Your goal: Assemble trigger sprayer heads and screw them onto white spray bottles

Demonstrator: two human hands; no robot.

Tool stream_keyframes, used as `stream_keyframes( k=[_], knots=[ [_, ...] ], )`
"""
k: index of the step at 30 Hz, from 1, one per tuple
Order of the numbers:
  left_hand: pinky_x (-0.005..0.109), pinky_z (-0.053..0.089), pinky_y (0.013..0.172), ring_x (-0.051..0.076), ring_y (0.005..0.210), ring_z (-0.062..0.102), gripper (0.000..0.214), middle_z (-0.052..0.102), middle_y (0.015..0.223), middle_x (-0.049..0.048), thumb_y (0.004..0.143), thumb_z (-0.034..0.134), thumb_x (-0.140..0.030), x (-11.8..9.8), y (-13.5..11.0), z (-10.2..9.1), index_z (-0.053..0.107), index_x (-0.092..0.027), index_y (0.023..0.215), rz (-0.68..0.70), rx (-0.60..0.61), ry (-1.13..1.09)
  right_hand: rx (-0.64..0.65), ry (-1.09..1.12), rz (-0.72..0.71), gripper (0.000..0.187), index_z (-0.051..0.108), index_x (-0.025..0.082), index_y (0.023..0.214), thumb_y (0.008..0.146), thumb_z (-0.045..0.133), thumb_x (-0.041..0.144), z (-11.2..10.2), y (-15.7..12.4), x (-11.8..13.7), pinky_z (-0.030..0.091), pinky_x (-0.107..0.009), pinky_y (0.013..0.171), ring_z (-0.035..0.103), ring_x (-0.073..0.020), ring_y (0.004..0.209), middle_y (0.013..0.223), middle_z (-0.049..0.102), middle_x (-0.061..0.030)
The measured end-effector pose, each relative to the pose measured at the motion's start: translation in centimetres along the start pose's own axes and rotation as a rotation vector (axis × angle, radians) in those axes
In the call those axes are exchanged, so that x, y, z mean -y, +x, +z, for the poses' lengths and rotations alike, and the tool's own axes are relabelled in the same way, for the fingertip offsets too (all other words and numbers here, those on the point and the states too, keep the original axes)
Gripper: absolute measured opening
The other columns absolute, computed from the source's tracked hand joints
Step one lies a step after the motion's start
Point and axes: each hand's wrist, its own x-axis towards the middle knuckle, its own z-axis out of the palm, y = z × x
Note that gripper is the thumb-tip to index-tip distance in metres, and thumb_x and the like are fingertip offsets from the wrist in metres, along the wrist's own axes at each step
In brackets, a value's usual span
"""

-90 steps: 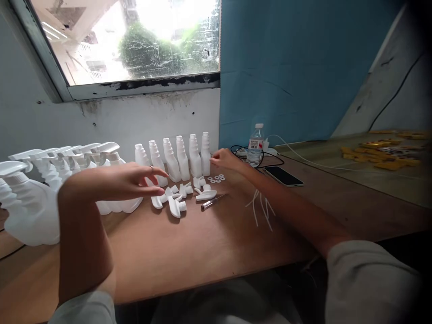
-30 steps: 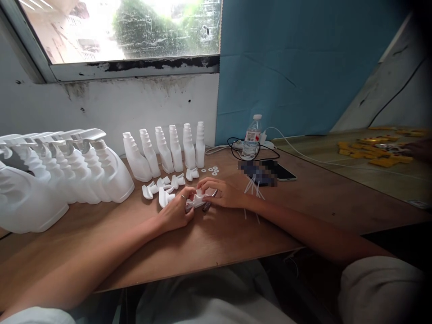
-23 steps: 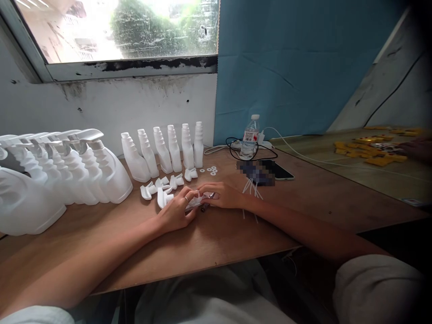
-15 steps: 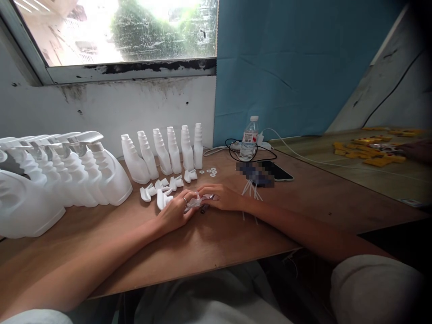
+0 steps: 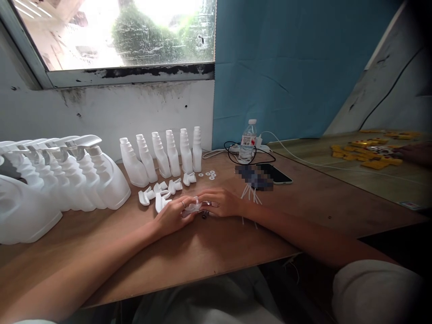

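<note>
Between my two hands is a translucent white plastic part, partly covered by fingers; its exact kind is unclear. My left hand has its fingers closed round the part's left side. From the right, my right hand pinches at its other end, where a small shiny piece shows. A little dark cylindrical piece sits just under the right fingers. Close to my left hand lie several white spray trigger heads. Beyond the hands are several small white washers.
Several white bottles stand open-necked along the wall. More bottles with trigger heads fill the left. Thin white tubes, a phone, a water bottle and cables lie right. Another person's hand is near yellow pieces.
The view has shifted slightly, so the scene sits a little lower. Both hands stay together on the translucent part, with only small finger movements.
</note>
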Motion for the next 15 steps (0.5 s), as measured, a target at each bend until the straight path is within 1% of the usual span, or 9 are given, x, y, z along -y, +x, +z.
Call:
stream_keyframes(
  k=[2, 5, 7, 11, 15],
  knots=[
    [0.026, 0.053, 0.082, 0.016, 0.093, 0.065, 0.025, 0.066, 0.112, 0.0024, 0.086, 0.056, -0.022, 0.04, 0.02, 0.03, 0.056, -0.023, 0.112, 0.011, -0.007, 0.009, -0.023, -0.065, -0.047, 0.016, 0.062, 0.018, 0.103, 0.092, 0.055, 0.026, 0.19, -0.19, -0.12, 0.054, -0.027, 0.080, 0.067, -0.0168, 0.090, 0.101, 0.070, -0.0093],
    [0.027, 0.053, 0.084, 0.017, 0.095, 0.066, 0.026, 0.066, 0.113, 0.0029, 0.085, 0.057, -0.021, 0.25, 0.07, 0.06, 0.057, -0.023, 0.111, 0.050, -0.009, 0.030, -0.023, -0.091, -0.092, 0.016, 0.062, 0.017, 0.104, 0.093, 0.053, 0.023, 0.41, -0.41, -0.32, 0.054, -0.028, 0.082, 0.066, -0.0170, 0.093, 0.103, 0.069, -0.0103],
    [0.027, 0.053, 0.085, 0.017, 0.095, 0.066, 0.027, 0.066, 0.113, 0.0033, 0.084, 0.058, -0.021, 0.45, 0.10, 0.10, 0.057, -0.022, 0.111, 0.064, -0.008, 0.035, -0.007, -0.078, -0.090, 0.016, 0.061, 0.016, 0.106, 0.094, 0.052, 0.022, 0.44, -0.47, -0.42, 0.053, -0.029, 0.084, 0.065, -0.0176, 0.096, 0.105, 0.068, -0.0109],
    [0.027, 0.053, 0.082, 0.016, 0.093, 0.066, 0.028, 0.067, 0.110, 0.0026, 0.082, 0.059, -0.019, 0.67, 0.10, 0.25, 0.056, -0.022, 0.110, 0.048, -0.015, 0.030, 0.023, -0.041, -0.068, 0.016, 0.060, 0.016, 0.105, 0.094, 0.053, 0.023, 0.29, -0.37, -0.47, 0.053, -0.029, 0.082, 0.065, -0.0178, 0.093, 0.101, 0.068, -0.0103],
    [0.026, 0.052, 0.085, 0.016, 0.096, 0.065, 0.029, 0.066, 0.113, 0.0027, 0.082, 0.059, -0.018, 0.72, -0.01, 0.37, 0.056, -0.022, 0.111, 0.066, -0.018, 0.042, 0.017, -0.037, -0.107, 0.016, 0.060, 0.015, 0.105, 0.095, 0.050, 0.021, 0.27, -0.24, -0.36, 0.052, -0.029, 0.083, 0.064, -0.0178, 0.094, 0.103, 0.067, -0.0114]
  ],
)
